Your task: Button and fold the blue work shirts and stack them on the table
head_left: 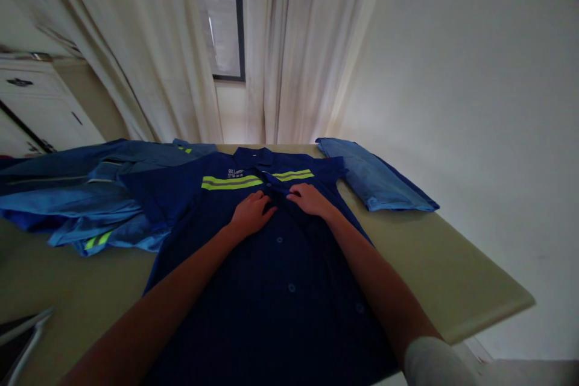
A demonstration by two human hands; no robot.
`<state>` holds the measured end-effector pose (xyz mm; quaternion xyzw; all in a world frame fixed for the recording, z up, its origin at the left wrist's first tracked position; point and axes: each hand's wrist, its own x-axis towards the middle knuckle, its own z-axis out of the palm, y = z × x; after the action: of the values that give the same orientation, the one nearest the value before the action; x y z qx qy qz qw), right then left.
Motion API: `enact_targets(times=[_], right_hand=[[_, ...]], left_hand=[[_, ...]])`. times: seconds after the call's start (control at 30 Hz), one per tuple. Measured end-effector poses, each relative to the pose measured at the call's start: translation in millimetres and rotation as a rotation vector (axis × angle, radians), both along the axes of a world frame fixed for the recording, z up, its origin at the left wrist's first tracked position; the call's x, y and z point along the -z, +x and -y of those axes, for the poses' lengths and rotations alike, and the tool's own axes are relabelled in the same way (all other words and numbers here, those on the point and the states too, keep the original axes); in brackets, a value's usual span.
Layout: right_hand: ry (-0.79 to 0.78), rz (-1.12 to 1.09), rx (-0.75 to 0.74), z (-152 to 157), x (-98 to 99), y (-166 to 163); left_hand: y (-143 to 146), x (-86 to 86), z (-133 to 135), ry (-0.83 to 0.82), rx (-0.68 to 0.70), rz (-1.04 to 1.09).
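A dark navy work shirt (pixel 253 271) with short sleeves lies spread face up, its collar at the far end. Across its chest runs a yellow-green reflective band (pixel 230 183), split at the front opening. My left hand (pixel 252 215) is on the button front just below the band, fingers curled onto the cloth. Opposite it, my right hand (pixel 311 200) pinches the other front edge. The front is partly apart between my hands, and several buttons show further down. My fingertips are partly hidden in the dark cloth.
Rumpled blue work clothes (pixel 99 193) lie to the left on the table (pixel 452 277). A folded light blue garment (pixel 380 175) is at the far right, near the wall. Curtains (pixel 307 60) hang behind. A dark object with a pale edge (pixel 27 338) sits at lower left.
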<state>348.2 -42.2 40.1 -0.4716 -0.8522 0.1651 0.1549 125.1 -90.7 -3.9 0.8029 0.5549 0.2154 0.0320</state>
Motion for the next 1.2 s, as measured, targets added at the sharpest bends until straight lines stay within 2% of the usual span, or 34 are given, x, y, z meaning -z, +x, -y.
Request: enact_targets(times=[0.07, 0.13, 0.3, 0.43, 0.63, 0.7, 0.83, 1.03, 1.2], right_hand=[[-0.044, -0.116, -0.023, 0.7, 0.9, -4.1], [-0.076, -0.183, 0.015, 5.4, 5.6, -12.0], [0.038, -0.001, 0.152, 30.7, 16.7, -36.4], [0.149, 0.128, 0.165, 49.1, 21.0, -49.0], [0.099, 0.080, 0.112, 49.4, 28.5, -48.0], [0.071, 0.036, 0.114, 45.9, 28.2, -45.6], [0.020, 0.022, 0.090, 40.6, 27.6, -42.2], [0.051, 0.008, 0.073, 42.3, 32.9, -42.6], [0.006, -0.045, 0.036, 42.0, 21.8, -43.2]], left_hand=[[0.3, 4.7, 10.7, 0.000, 0.030, -0.017], [0.5, 8.1, 16.3, -0.003, 0.044, 0.006], [1.1, 8.1, 18.7, -0.038, 0.066, 0.060], [-0.4, 6.5, 17.8, -0.060, 0.066, 0.085], [-8.8, 6.4, 9.9, -0.232, 0.060, 0.353], [-10.1, 6.5, 8.6, -0.237, 0.067, 0.388], [-7.3, 8.0, 10.6, -0.180, 0.025, 0.332], [0.6, 9.8, 16.9, -0.037, -0.007, 0.082], [3.8, 4.9, 21.2, -0.036, -0.012, -0.008]])
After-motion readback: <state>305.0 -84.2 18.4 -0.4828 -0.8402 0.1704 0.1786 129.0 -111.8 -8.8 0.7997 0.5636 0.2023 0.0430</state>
